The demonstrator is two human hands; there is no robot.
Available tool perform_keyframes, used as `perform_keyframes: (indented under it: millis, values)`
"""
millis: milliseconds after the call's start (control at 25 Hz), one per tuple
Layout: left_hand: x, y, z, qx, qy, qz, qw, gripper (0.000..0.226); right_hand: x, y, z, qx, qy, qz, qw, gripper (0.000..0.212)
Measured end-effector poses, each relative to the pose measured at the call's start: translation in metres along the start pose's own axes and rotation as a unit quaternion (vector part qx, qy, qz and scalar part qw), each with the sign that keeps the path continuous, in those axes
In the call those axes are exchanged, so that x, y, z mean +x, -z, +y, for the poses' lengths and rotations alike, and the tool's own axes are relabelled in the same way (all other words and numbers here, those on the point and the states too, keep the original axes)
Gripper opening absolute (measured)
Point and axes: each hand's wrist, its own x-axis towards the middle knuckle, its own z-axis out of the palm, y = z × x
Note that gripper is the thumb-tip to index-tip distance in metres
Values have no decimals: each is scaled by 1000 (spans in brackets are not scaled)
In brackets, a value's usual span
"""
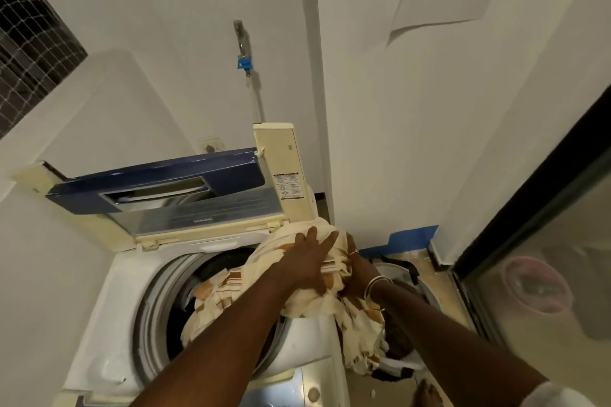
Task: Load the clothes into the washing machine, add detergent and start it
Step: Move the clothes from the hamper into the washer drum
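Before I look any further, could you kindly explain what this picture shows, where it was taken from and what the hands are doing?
There is no robot here. A person works with two bare hands, and the single picture comes from a camera worn on their head, looking forward and down. Below is a top-loading washing machine with its blue lid folded up and the round drum open. A cream cloth with orange stripes hangs from the drum over the machine's right edge, toward a container on the floor. The left hand lies on top of the cloth, fingers spread straight. The right hand, with bangles at the wrist, holds the cloth from the side, its fingers sunk in the folds.
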Motion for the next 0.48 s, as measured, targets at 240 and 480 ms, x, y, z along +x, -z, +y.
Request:
perform_keyframes:
  millis: [240, 480]
  values:
    - [-7, -9, -15, -84, -6, 87, 993, 114, -1, 12, -8, 28, 4, 120, 992, 23]
    - [-30, 1, -31, -238, 20, 116, 964, 129, -53, 25, -85, 128, 166, 294, 932, 50]
